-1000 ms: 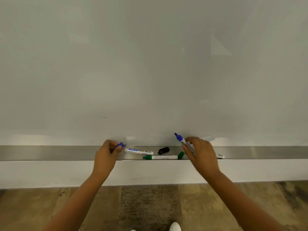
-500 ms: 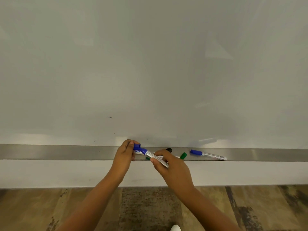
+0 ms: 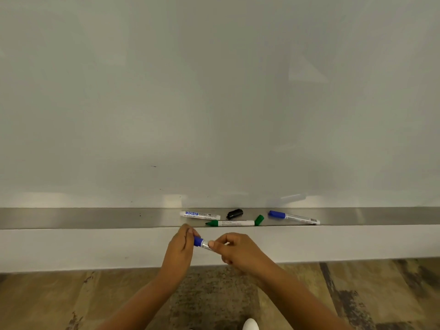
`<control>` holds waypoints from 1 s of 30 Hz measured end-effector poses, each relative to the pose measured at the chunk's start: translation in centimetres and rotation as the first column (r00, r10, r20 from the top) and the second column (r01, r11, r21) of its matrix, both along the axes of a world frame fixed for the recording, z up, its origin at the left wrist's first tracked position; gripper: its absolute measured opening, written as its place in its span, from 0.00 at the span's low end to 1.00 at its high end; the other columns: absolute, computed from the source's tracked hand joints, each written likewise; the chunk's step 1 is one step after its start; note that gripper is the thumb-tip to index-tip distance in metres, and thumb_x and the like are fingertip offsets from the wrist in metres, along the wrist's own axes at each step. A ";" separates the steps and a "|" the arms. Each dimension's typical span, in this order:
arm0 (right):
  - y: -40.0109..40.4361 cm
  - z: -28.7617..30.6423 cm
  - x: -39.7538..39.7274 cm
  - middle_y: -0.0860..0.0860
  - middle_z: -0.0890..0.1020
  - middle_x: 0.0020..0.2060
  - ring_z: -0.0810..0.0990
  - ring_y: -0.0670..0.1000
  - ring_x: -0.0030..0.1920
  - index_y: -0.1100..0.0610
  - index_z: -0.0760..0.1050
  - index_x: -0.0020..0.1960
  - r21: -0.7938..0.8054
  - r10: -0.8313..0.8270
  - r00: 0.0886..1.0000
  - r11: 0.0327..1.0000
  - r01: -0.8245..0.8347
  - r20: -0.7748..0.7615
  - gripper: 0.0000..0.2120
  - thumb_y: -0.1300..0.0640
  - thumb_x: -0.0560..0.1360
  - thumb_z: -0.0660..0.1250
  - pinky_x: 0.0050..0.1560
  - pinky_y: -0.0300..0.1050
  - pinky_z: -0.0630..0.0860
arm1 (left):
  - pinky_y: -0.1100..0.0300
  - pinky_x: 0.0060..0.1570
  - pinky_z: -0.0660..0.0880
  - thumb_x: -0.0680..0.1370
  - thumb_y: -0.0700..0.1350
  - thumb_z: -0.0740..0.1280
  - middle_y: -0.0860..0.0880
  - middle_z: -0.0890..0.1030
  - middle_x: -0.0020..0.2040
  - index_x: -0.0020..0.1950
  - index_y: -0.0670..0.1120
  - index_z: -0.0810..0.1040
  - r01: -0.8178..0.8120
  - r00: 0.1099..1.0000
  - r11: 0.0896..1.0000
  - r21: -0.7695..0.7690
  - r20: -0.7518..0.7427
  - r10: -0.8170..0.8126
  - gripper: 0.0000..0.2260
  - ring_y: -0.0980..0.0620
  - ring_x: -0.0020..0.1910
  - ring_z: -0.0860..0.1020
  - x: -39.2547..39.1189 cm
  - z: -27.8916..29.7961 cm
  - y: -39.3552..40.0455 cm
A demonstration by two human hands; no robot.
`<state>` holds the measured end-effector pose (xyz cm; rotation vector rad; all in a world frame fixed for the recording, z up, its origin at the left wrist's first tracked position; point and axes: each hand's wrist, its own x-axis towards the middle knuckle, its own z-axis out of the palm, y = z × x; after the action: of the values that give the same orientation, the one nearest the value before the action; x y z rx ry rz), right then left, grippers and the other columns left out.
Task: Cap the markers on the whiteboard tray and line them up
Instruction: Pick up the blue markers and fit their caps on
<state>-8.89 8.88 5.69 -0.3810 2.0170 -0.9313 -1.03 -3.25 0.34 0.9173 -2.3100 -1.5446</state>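
Both hands hold one blue marker (image 3: 202, 243) in front of the metal whiteboard tray (image 3: 95, 217). My left hand (image 3: 182, 246) pinches its blue cap end. My right hand (image 3: 238, 251) grips its white barrel. On the tray lie a white marker with a blue label (image 3: 199, 214), a loose black cap (image 3: 234, 213), a green marker with its tip bare (image 3: 229, 223), a loose green cap (image 3: 259, 220) at its right end, and a capped blue marker (image 3: 294, 217) farther right.
The whiteboard (image 3: 214, 103) fills the view above the tray. A white ledge (image 3: 333, 244) runs below the tray. Under it is a wood-patterned floor (image 3: 71, 301), with a white shoe tip (image 3: 250, 325) at the bottom.
Both hands have come down from the tray to in front of the ledge, still joined on the blue marker. The blue cap now sits against the barrel end.
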 end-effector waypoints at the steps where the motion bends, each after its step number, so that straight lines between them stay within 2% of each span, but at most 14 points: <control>1: 0.3 -0.5 -0.2 0.50 0.79 0.42 0.72 0.44 0.38 0.53 0.76 0.55 0.034 0.067 0.990 0.997 -0.064 -0.122 0.17 0.43 0.73 0.64 0.42 0.36 0.70 | 0.66 0.37 0.67 0.80 0.40 0.51 0.51 0.72 0.35 0.38 0.50 0.67 0.049 0.997 0.999 -0.019 0.065 -0.047 0.14 0.55 0.34 0.69 0.0 -0.5 0.1; 3: 1.2 -1.2 -1.0 0.50 0.81 0.51 0.73 0.44 0.44 0.48 0.75 0.55 0.150 0.250 0.895 0.967 -0.208 -0.370 0.16 0.40 0.73 0.62 0.48 0.38 0.69 | 0.65 0.41 0.68 0.80 0.42 0.53 0.49 0.73 0.41 0.44 0.48 0.68 0.157 0.980 0.986 -0.050 0.127 -0.150 0.08 0.55 0.38 0.71 0.1 -1.4 0.6; 5: 2.7 -1.6 -2.3 0.47 0.82 0.51 0.74 0.43 0.44 0.44 0.74 0.55 0.188 0.342 0.773 0.940 -0.286 -0.534 0.14 0.40 0.73 0.62 0.45 0.35 0.69 | 0.65 0.43 0.71 0.80 0.45 0.55 0.51 0.73 0.47 0.52 0.49 0.68 0.187 0.979 0.981 -0.060 0.093 -0.181 0.04 0.56 0.41 0.73 0.3 -2.0 0.9; 8: 5.3 -2.1 -5.6 0.46 0.83 0.45 0.76 0.43 0.40 0.45 0.76 0.52 0.152 0.260 0.662 0.964 -0.217 -0.703 0.09 0.45 0.73 0.64 0.38 0.33 0.69 | 0.57 0.47 0.77 0.79 0.46 0.57 0.50 0.71 0.52 0.61 0.47 0.66 0.079 0.996 0.992 -0.095 0.043 -0.075 0.11 0.56 0.42 0.75 0.4 -2.3 0.5; 10: 7.1 -2.8 -8.1 0.49 0.84 0.44 0.78 0.48 0.41 0.48 0.77 0.52 0.167 0.212 0.573 0.977 -0.131 -0.791 0.09 0.49 0.74 0.65 0.40 0.40 0.72 | 0.55 0.48 0.78 0.79 0.44 0.57 0.48 0.72 0.53 0.59 0.46 0.68 0.056 0.998 0.991 -0.124 0.046 -0.051 0.10 0.54 0.41 0.76 0.3 -2.6 0.1; 11: 7.9 -3.2 -9.2 0.49 0.84 0.45 0.78 0.50 0.43 0.49 0.77 0.54 0.205 0.216 0.546 0.975 -0.082 -0.810 0.10 0.50 0.74 0.65 0.43 0.44 0.74 | 0.57 0.48 0.78 0.79 0.43 0.57 0.49 0.72 0.53 0.56 0.46 0.69 0.075 0.996 0.986 -0.147 0.060 -0.067 0.07 0.55 0.41 0.76 0.3 -2.8 -0.2; 14: 9.3 -4.6 -11.3 0.50 0.83 0.49 0.78 0.52 0.47 0.48 0.74 0.57 0.340 0.269 0.519 0.939 0.046 -0.812 0.12 0.50 0.75 0.62 0.48 0.47 0.71 | 0.66 0.43 0.71 0.78 0.41 0.58 0.49 0.73 0.53 0.49 0.49 0.69 0.150 0.985 0.965 -0.214 0.113 -0.128 0.04 0.57 0.39 0.73 0.1 -3.4 -0.4; 17: 9.7 -5.1 -12.3 0.50 0.82 0.49 0.77 0.53 0.48 0.49 0.74 0.58 0.409 0.298 0.485 0.902 0.139 -0.822 0.12 0.49 0.76 0.61 0.47 0.47 0.68 | 0.73 0.38 0.67 0.78 0.42 0.59 0.49 0.73 0.55 0.47 0.51 0.69 0.198 0.976 0.946 -0.255 0.137 -0.167 0.04 0.58 0.36 0.72 -0.2 -3.7 -0.5; 19: 9.4 -5.1 -12.6 0.51 0.81 0.52 0.76 0.53 0.51 0.50 0.73 0.58 0.418 0.305 0.462 0.893 0.164 -0.833 0.12 0.49 0.76 0.61 0.51 0.48 0.69 | 0.71 0.38 0.68 0.78 0.45 0.60 0.49 0.73 0.56 0.48 0.51 0.70 0.232 0.969 0.934 -0.272 0.152 -0.196 0.02 0.58 0.35 0.73 -0.6 -3.5 -0.3; 21: 8.7 -4.9 -12.6 0.52 0.79 0.55 0.75 0.54 0.54 0.51 0.74 0.58 0.391 0.292 0.435 0.907 0.157 -0.852 0.12 0.51 0.75 0.63 0.54 0.49 0.70 | 0.67 0.43 0.70 0.77 0.49 0.60 0.49 0.73 0.57 0.51 0.49 0.72 0.265 0.961 0.916 -0.302 0.166 -0.223 0.06 0.57 0.38 0.73 -1.2 -3.1 0.0; 23: 7.8 -4.9 -12.2 0.52 0.80 0.52 0.76 0.54 0.52 0.52 0.75 0.54 0.376 0.296 0.407 0.917 0.133 -0.864 0.09 0.53 0.75 0.63 0.51 0.48 0.70 | 0.65 0.44 0.70 0.77 0.52 0.61 0.50 0.73 0.56 0.51 0.49 0.74 0.275 0.960 0.892 -0.359 0.149 -0.236 0.09 0.56 0.41 0.74 -2.0 -2.7 0.2; 26: 6.4 -5.0 -11.6 0.51 0.82 0.47 0.78 0.53 0.46 0.51 0.76 0.51 0.385 0.308 0.455 0.919 0.084 -0.836 0.08 0.51 0.76 0.61 0.46 0.46 0.69 | 0.64 0.43 0.70 0.76 0.51 0.62 0.50 0.75 0.54 0.50 0.48 0.75 0.242 0.970 0.859 -0.450 0.120 -0.211 0.09 0.55 0.43 0.75 -3.1 -2.1 0.1; 30: 5.3 -5.5 -11.4 0.52 0.83 0.48 0.79 0.54 0.47 0.50 0.75 0.56 0.412 0.355 0.501 0.911 0.002 -0.789 0.10 0.52 0.77 0.59 0.48 0.45 0.72 | 0.57 0.44 0.76 0.76 0.46 0.63 0.46 0.78 0.51 0.49 0.46 0.77 0.197 0.980 0.810 -0.553 0.124 -0.154 0.06 0.49 0.44 0.78 -3.7 -2.1 -1.0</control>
<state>-20.32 14.17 0.19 -0.9751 2.9071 -0.1502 -4.70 -4.29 -1.77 0.6188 -2.7318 -0.7797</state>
